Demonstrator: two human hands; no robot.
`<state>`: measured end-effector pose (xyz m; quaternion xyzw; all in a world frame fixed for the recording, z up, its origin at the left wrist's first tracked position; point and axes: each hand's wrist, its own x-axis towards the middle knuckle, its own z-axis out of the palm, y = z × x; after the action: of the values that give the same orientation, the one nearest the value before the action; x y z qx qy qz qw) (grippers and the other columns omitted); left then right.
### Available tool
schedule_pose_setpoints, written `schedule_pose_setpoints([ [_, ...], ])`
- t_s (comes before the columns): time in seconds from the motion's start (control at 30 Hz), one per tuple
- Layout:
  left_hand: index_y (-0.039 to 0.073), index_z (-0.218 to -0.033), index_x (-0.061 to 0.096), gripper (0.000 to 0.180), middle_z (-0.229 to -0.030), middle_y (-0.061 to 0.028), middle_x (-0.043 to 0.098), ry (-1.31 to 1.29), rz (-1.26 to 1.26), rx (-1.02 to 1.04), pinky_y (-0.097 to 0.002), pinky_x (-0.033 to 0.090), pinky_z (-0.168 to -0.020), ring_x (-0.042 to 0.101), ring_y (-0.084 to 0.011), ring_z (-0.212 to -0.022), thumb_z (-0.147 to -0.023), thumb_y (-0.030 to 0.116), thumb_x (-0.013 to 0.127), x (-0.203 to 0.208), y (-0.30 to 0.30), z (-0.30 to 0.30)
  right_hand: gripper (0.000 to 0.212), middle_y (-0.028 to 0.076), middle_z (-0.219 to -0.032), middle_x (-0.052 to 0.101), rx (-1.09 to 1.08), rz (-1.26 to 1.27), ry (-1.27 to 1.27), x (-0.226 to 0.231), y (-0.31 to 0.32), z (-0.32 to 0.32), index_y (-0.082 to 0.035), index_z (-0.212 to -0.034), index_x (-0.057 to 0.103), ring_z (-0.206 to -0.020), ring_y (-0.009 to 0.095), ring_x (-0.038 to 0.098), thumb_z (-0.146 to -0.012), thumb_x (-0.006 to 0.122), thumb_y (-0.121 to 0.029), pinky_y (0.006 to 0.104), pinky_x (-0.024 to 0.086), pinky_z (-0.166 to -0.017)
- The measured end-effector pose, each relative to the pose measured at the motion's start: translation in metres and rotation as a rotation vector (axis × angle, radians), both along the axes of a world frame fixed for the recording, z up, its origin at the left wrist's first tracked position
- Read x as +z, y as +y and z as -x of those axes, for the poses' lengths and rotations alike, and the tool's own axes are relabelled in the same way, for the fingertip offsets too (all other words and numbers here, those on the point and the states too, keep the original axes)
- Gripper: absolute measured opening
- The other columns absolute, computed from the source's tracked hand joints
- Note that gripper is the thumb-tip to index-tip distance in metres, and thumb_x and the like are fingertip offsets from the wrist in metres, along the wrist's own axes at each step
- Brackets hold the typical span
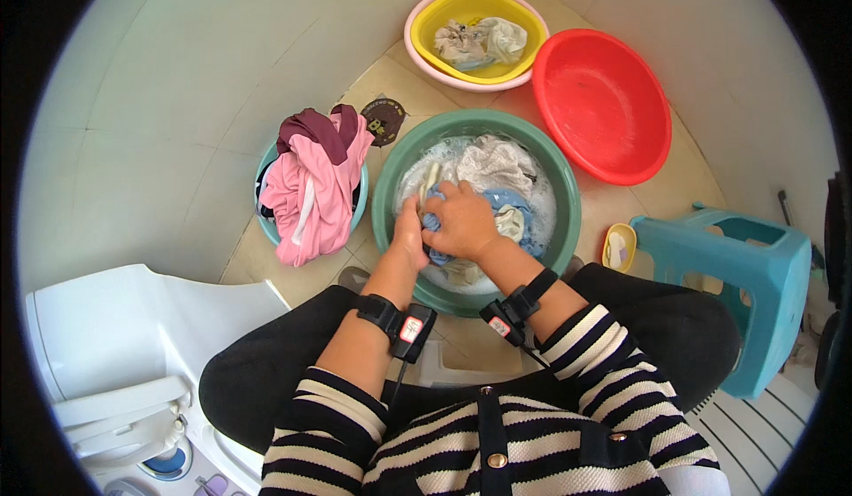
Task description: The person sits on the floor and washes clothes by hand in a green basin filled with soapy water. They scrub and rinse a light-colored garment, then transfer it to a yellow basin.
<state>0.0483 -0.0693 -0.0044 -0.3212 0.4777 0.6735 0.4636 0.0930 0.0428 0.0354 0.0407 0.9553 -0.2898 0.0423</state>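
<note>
A round green basin in front of me holds sudsy water and wet laundry. In it my left hand and my right hand come together around a bunched light-blue cloth. My right hand lies over the cloth with its fingers curled down. The left one presses from the side, its fingertips partly hidden. More blue fabric spreads to the right of my right hand. Beyond it sits a whitish, textured garment, half covered in foam.
A light-blue basin heaped with pink and maroon clothes stands left. Behind are a yellow basin with pale cloths and a red basin. At right are a soap dish and a blue stool; a white toilet is at left.
</note>
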Motion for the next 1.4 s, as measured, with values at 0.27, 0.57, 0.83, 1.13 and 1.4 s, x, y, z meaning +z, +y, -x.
schedule_pose_setpoints([
  [0.27, 0.005, -0.132, 0.048, 0.052, -0.122, -0.0125, 0.056, 0.587, 0.314, -0.36, -0.0342, 0.045, -0.09, 0.057, -0.0239, -0.105, -0.084, 0.024, 0.056, -0.026, 0.006, -0.01, 0.051, 0.019, -0.116, 0.057, -0.456, 0.43, -0.128, 0.004, -0.004, -0.041, -0.005, -0.114, 0.055, -0.105, 0.04, 0.054, -0.071, 0.064, -0.03, 0.0408, 0.047, -0.085],
  [0.57, 0.012, -0.141, 0.036, 0.056, -0.143, -0.0229, 0.034, 0.84, 0.675, -0.693, -0.0451, 0.027, -0.109, 0.033, -0.0384, -0.132, -0.089, 0.031, 0.045, -0.031, 0.009, -0.038, 0.088, 0.02, -0.152, 0.014, -1.001, 0.282, -0.42, -0.032, -0.013, -0.065, -0.021, -0.145, 0.03, -0.135, 0.049, 0.017, -0.074, 0.063, -0.061, 0.0727, 0.018, -0.1],
  [0.83, 0.006, -0.138, 0.033, 0.06, -0.135, -0.0285, 0.039, 0.824, 0.862, -0.595, -0.0472, 0.033, -0.102, 0.04, -0.0426, -0.123, -0.095, 0.046, 0.04, -0.042, 0.018, -0.044, 0.084, 0.021, -0.149, 0.021, -0.948, 0.08, -0.501, -0.072, -0.016, -0.041, -0.022, -0.141, 0.038, -0.129, 0.049, 0.025, -0.073, 0.059, -0.067, 0.0657, 0.027, -0.098],
  [1.13, 0.004, -0.127, 0.049, 0.066, -0.107, -0.032, 0.059, 0.599, 1.002, -0.823, -0.0503, 0.044, -0.088, 0.056, -0.045, -0.102, -0.088, 0.057, 0.047, -0.07, 0.043, -0.012, 0.087, 0.023, -0.141, 0.037, -0.828, 0.179, -0.94, -0.087, 0.03, 0.009, -0.011, -0.137, 0.044, -0.124, 0.04, 0.04, -0.074, 0.052, -0.07, 0.0506, 0.035, -0.101],
  [1.4, 0.0, -0.1, 0.068, 0.039, -0.102, -0.0251, 0.064, 0.848, 0.932, -1.291, -0.047, 0.044, -0.09, 0.06, -0.0385, -0.096, -0.091, 0.029, 0.043, -0.102, 0.037, -0.003, 0.075, 0.02, -0.14, 0.044, -0.523, -0.259, -0.831, -0.138, 0.035, -0.007, -0.013, -0.135, 0.049, -0.129, 0.032, 0.042, -0.081, 0.044, -0.065, 0.0409, 0.03, -0.107],
])
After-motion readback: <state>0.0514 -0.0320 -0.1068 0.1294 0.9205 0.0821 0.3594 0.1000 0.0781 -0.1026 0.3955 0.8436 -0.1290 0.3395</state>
